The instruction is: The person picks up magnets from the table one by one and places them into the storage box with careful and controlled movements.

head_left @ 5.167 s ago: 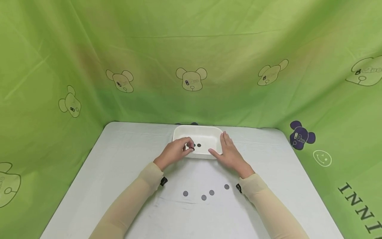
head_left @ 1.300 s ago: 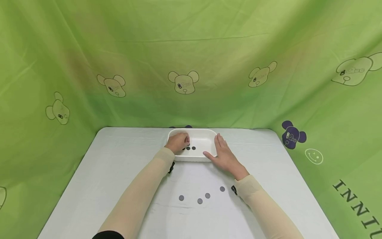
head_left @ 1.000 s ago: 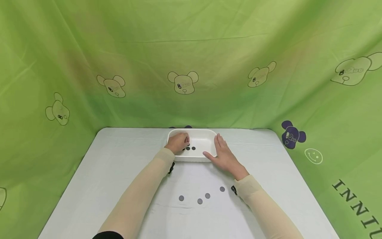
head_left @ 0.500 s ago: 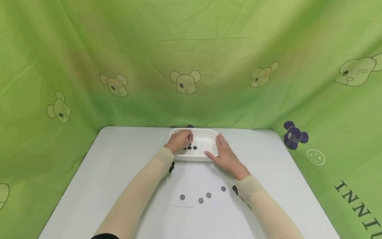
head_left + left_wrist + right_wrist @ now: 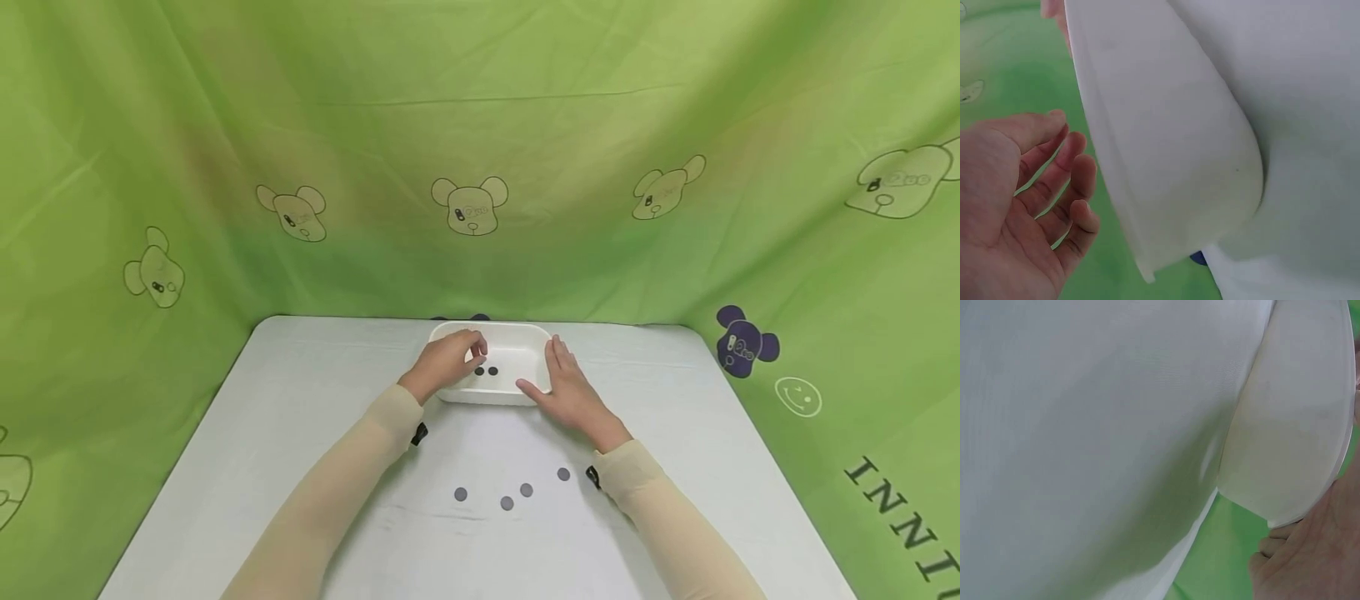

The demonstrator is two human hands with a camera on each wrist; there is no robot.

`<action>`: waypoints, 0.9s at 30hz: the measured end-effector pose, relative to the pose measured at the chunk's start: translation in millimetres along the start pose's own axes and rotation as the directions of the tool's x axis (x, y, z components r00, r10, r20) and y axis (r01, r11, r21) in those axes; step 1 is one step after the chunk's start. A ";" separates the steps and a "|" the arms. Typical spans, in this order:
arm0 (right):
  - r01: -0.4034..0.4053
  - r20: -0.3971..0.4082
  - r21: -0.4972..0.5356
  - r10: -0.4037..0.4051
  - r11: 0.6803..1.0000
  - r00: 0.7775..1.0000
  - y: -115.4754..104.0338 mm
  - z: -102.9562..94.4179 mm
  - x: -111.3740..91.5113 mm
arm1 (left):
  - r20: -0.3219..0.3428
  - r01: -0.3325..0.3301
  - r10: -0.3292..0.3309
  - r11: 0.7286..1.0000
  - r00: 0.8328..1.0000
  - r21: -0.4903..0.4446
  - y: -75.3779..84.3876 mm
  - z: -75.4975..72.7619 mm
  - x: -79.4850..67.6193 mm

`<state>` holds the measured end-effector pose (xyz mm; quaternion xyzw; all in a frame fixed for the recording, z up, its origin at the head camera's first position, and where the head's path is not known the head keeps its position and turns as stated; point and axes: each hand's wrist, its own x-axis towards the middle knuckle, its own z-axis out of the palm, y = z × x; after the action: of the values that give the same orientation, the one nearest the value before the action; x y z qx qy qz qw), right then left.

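A white oblong tray sits at the far edge of the table. Two dark round discs show on its floor, and the left hand hides the tray's left part. Over that part hovers my left hand, its thumb and fingers loosely bent with a gap between them. The left wrist view shows the same hand beside the tray's rim, with nothing visible in its fingers. My right hand lies along the tray's right end, fingers straight against the wall and thumb over the near rim.
Several grey discs lie scattered on the white tabletop between the forearms. Green cloth printed with bear heads hangs close behind the tray and along both sides.
Five seconds ago the left hand pinched a dark disc above the tray. Since then it reached down at the tray's left side, and now it has lifted and drawn back a little. The right hand stays put.
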<state>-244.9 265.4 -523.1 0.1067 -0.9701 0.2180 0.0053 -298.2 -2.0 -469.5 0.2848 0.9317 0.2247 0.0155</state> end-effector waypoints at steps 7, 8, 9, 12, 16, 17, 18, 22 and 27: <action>0.001 0.003 0.003 -0.001 1.000 1.000 -1.2 -0.2 -0.8 | -0.042 -0.031 0.030 0.999 0.999 -0.030 -1.5 -1.2 -26.9; 0.002 0.002 0.001 -0.002 1.000 1.000 -1.2 -0.1 -0.8 | -0.045 -0.034 0.032 0.999 0.998 -0.036 -1.5 -1.5 -30.4; 0.004 0.001 0.000 -0.004 1.000 1.000 -1.1 -0.2 -0.8 | -0.048 -0.037 0.036 0.999 0.998 -0.037 -1.4 -1.8 -33.7; 0.007 0.000 -0.001 -0.007 1.000 1.000 -0.7 0.2 -0.4 | -0.057 -0.049 0.046 0.998 0.997 -0.048 -0.6 -3.2 -43.7; 0.003 0.001 -0.002 -0.003 1.000 1.000 0.1 0.2 0.4 | -0.073 -0.070 0.066 0.997 0.995 -0.041 0.7 -3.8 -55.4; 0.003 0.001 -0.001 -0.003 1.000 1.000 -0.2 -0.2 0.4 | -0.078 -0.072 0.069 0.997 0.995 -0.038 0.8 -3.5 -58.3; 0.002 0.001 0.002 -0.002 1.000 1.000 -0.5 -0.6 0.5 | -0.082 -0.074 0.071 0.997 0.994 -0.038 0.9 -3.2 -61.3; 0.002 0.005 0.005 -0.002 1.000 1.000 -1.5 -1.4 1.0 | -0.086 -0.086 0.083 0.996 0.993 -0.037 0.5 -0.3 -73.7; -0.001 0.010 0.009 0.000 1.000 1.000 -1.9 -1.6 0.2 | -0.059 -0.121 0.118 0.992 0.991 -0.047 1.6 3.9 -89.0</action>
<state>-244.8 264.4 -520.9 0.1076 -0.9691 0.2220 -0.0002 -222.2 -47.1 -481.2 0.3334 0.9071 0.2564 -0.0171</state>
